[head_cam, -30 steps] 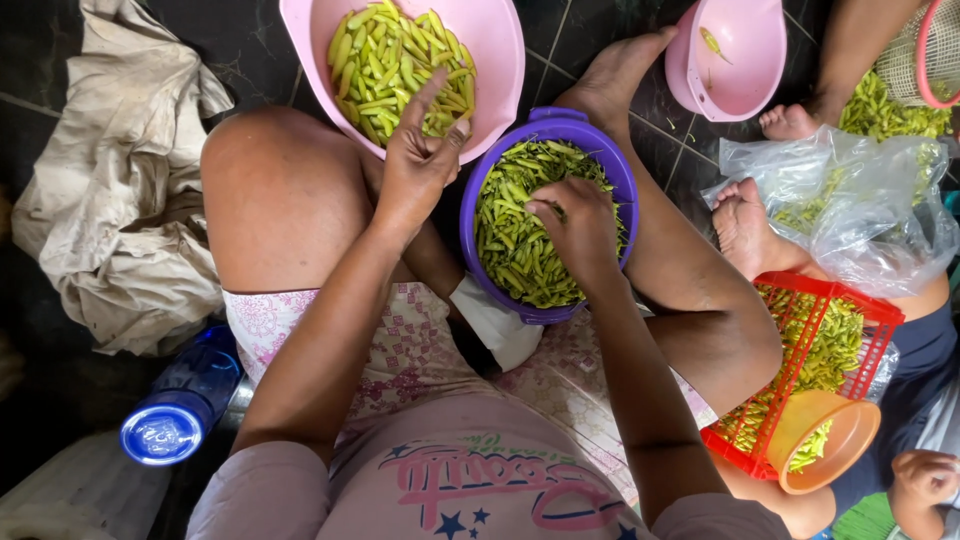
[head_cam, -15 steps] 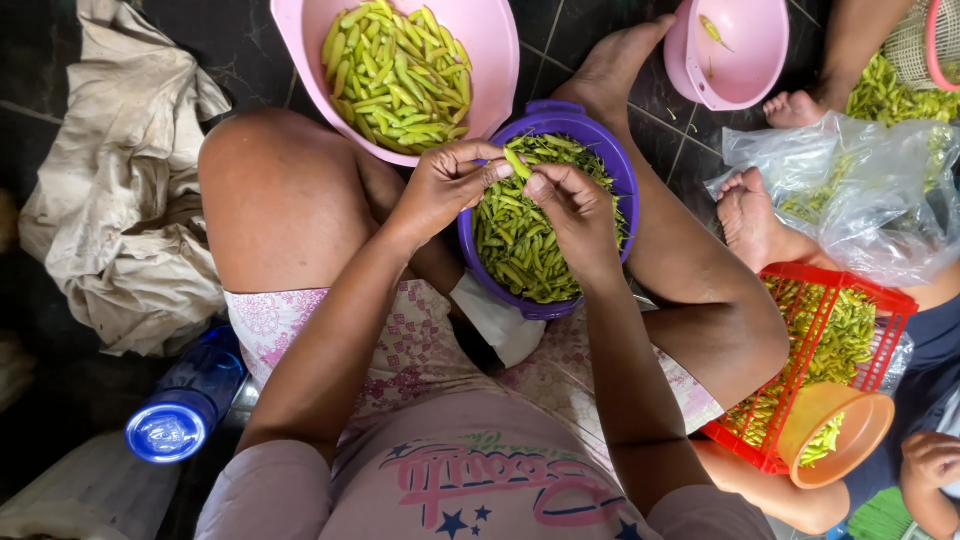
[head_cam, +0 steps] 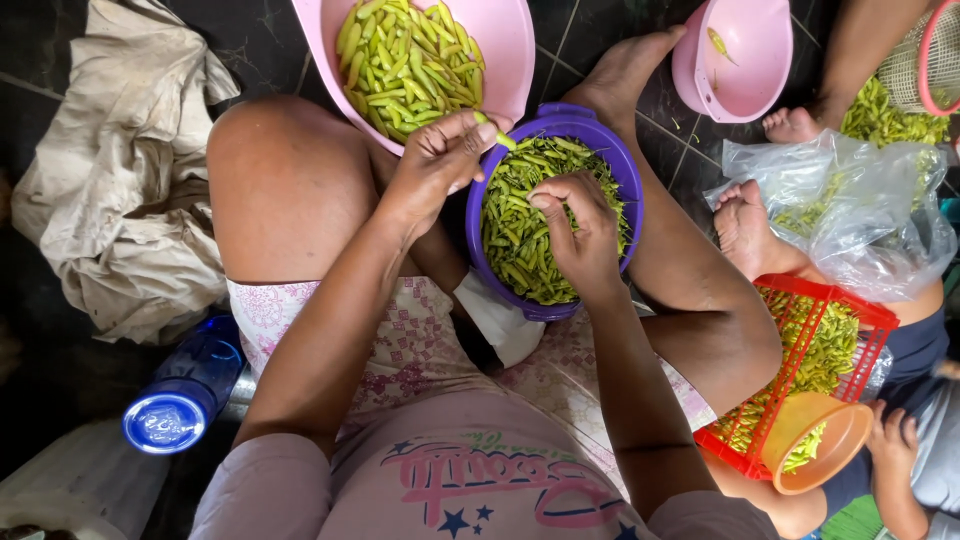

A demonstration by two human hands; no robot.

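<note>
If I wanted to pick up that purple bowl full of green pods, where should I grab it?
Probably by the purple bowl's rolled rim, on the bare far and right edge, coming down from above. The left hand and right hand crowd the near side, the pink bowl overlaps the top left, and legs hide its walls.

Seated person in a pale pink top [head_cam: 470, 490] with darker pink lettering and navy stars, and light floral-print shorts [head_cam: 400, 345]. Arms, knees and feet are bare.
</note>
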